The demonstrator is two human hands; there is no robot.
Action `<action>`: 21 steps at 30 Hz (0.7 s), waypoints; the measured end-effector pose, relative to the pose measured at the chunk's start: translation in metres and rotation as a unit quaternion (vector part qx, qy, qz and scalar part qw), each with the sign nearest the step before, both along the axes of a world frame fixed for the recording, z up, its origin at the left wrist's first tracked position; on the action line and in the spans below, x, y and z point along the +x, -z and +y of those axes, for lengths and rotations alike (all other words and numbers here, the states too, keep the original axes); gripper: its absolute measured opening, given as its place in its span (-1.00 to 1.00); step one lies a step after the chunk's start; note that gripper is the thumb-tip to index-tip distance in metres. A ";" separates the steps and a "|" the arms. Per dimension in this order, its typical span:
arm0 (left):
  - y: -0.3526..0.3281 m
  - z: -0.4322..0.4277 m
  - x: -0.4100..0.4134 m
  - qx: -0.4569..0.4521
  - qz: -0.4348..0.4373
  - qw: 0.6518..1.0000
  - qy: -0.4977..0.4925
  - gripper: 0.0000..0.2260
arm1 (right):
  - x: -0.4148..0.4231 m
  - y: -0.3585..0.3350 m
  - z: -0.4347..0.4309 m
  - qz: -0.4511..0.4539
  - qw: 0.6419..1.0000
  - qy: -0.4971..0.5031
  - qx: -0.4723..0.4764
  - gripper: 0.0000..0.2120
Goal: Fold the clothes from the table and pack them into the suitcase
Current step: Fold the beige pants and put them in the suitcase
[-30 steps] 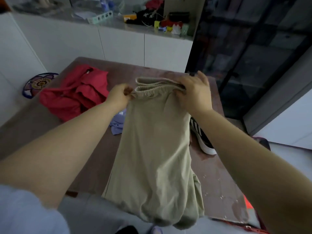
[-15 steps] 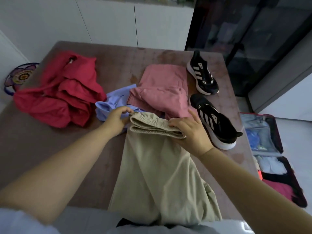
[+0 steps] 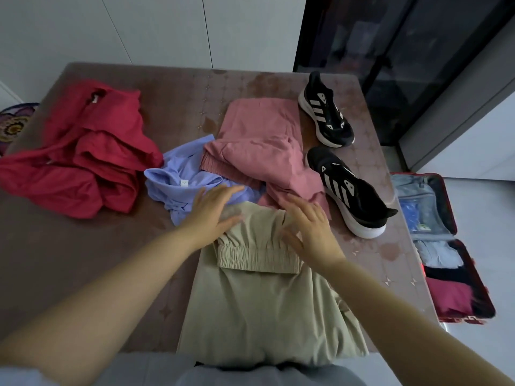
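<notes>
Now the beige trousers (image 3: 259, 302) lie on the table (image 3: 83, 260), first fold made, as the left hand (image 3: 214, 215) and right hand (image 3: 309, 227), no longer pinching the waistband, press it open-palmed.

Open table (image 3: 83, 260) left of trousers (image 3: 264, 307); shoe (image 3: 354, 196) blocks the right

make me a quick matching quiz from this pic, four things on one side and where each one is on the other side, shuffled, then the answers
Things
1. beige elastic-waist trousers
2. crumpled red garment
3. pair of black sneakers with white stripes
4. open red suitcase

Places
A. on the floor, right of the brown table
B. left part of the table
C. near table edge, under the left hand and right hand
D. right part of the table

Pairs: 1-C, 2-B, 3-D, 4-A
</notes>
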State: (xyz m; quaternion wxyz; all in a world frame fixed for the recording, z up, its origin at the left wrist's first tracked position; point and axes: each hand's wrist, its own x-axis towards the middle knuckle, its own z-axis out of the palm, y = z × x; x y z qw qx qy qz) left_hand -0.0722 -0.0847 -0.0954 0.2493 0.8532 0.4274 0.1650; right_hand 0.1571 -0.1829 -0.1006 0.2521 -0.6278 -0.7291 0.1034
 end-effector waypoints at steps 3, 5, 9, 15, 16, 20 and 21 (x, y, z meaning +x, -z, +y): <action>-0.007 0.013 0.013 -0.093 0.193 0.976 0.039 -0.25 | 0.001 -0.007 0.016 -0.051 0.981 0.020 -0.188 -0.28; -0.007 0.015 0.012 -0.101 0.263 0.959 0.039 -0.26 | 0.006 -0.004 0.020 -0.114 0.962 0.028 -0.246 -0.20; -0.003 0.013 0.003 -0.113 0.305 0.945 0.014 -0.34 | 0.014 -0.005 0.019 -0.119 0.961 0.021 -0.249 -0.31; -0.021 0.020 -0.005 -0.209 0.191 0.959 0.004 -0.67 | 0.015 -0.034 0.026 0.008 0.902 -0.008 -0.431 -0.31; -0.026 0.023 -0.005 -0.221 0.179 0.959 0.006 -0.69 | 0.014 -0.037 0.029 -0.007 0.896 -0.024 -0.442 -0.39; -0.055 0.040 0.002 -0.190 0.175 0.966 0.024 -0.77 | 0.019 -0.068 0.057 -0.075 0.910 -0.011 -0.409 -0.65; -0.065 0.046 0.004 -0.169 0.159 0.973 0.022 -0.78 | 0.024 -0.080 0.066 -0.075 0.914 0.000 -0.398 -0.70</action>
